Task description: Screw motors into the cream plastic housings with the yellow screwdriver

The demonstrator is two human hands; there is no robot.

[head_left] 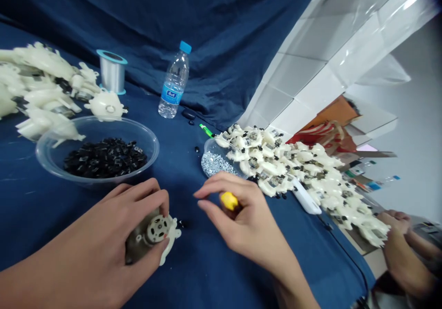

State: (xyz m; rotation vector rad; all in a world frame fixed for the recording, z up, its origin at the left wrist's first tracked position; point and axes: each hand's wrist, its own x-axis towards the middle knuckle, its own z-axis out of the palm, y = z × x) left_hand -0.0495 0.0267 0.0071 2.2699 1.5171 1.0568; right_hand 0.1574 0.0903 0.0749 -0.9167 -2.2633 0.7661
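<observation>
My left hand [127, 226] is closed around a cream plastic motor housing [172, 240] on the blue cloth, its round metal motor [159, 230] facing up between fingers and thumb. A small black part [182, 224] shows at the housing's right edge. To the right, my right hand [238, 212] curls around a yellow-ended tool [229, 201], whose other end is hidden in the palm. Its thumb and index fingertips come close together; whether something tiny is between them I cannot tell. Just beyond that hand lies a clear bowl of small silvery screws [216, 164].
A clear bowl [155, 152] of small black parts [107, 158] stands behind my left hand. Cream housings lie piled left [44, 92] and right [272, 157]. Farther back are a wire spool [112, 73], a water bottle [174, 85] and a green tool [206, 130]. Another person's hands [397, 226] show far right.
</observation>
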